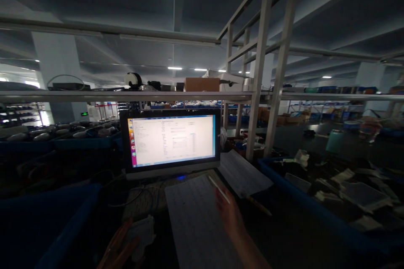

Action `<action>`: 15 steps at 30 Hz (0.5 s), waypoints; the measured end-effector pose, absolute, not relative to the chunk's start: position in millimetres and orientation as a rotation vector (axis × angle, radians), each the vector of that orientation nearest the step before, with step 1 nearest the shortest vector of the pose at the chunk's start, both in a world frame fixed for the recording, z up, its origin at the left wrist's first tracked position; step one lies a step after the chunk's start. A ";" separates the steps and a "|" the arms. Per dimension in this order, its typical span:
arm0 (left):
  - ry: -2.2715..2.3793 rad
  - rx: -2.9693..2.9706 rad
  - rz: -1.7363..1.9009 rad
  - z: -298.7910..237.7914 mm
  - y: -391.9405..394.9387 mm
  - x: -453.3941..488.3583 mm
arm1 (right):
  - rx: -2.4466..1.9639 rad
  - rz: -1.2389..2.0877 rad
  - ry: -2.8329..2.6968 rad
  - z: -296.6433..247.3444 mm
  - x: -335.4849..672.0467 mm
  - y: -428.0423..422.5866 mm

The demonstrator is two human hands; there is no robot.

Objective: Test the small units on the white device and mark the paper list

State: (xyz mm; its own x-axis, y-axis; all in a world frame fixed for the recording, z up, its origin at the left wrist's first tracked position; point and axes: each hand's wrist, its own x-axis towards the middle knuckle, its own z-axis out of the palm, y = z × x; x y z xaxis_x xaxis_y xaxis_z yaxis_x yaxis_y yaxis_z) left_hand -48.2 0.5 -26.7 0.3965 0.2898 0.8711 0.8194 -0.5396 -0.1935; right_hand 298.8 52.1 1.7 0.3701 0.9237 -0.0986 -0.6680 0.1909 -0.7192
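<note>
My right hand [229, 212] is closed round a thin white pen [219, 188], its tip over a sheet of paper [197, 218] with printed rows that lies in front of me. My left hand [118, 248] at the bottom left holds a small pale grey device [142, 233] by its lower edge. A lit monitor [172, 141] showing a white window stands just beyond the sheet. A second sheet [243, 172] lies to the right of the monitor, with a brown pencil [257, 204] beside it.
A blue bin [315, 210] full of pale parts stands on the right. Another blue bin [59, 218] is at the lower left. Dark trays [63, 132] line the left. A grey metal frame [259, 92] with a shelf carrying a cardboard box [202, 84] rises overhead.
</note>
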 end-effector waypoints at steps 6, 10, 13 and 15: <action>-0.974 -2.005 -1.092 -18.1 -6.0 -44.1 | -0.660 1.254 -0.467 7.0 299.9 50.0; -0.937 -2.003 -1.124 -18.0 -6.1 -43.7 | -0.564 1.315 -0.485 12.0 298.7 45.8; -0.993 -2.012 -1.078 -20.9 -5.2 -44.9 | -0.570 1.309 -0.541 15.6 297.4 43.0; -0.999 -2.014 -1.092 -22.6 -4.9 -45.2 | -0.589 1.315 -0.570 17.1 296.8 41.8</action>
State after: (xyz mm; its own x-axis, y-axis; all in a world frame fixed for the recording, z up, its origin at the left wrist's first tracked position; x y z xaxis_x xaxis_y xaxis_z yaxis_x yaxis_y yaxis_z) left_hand -45.2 -4.9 -22.6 0.3687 0.3182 0.8734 0.8417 -0.5131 -0.1684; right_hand 296.8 41.8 17.1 0.1626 0.9853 0.0523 -0.7115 0.1538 -0.6857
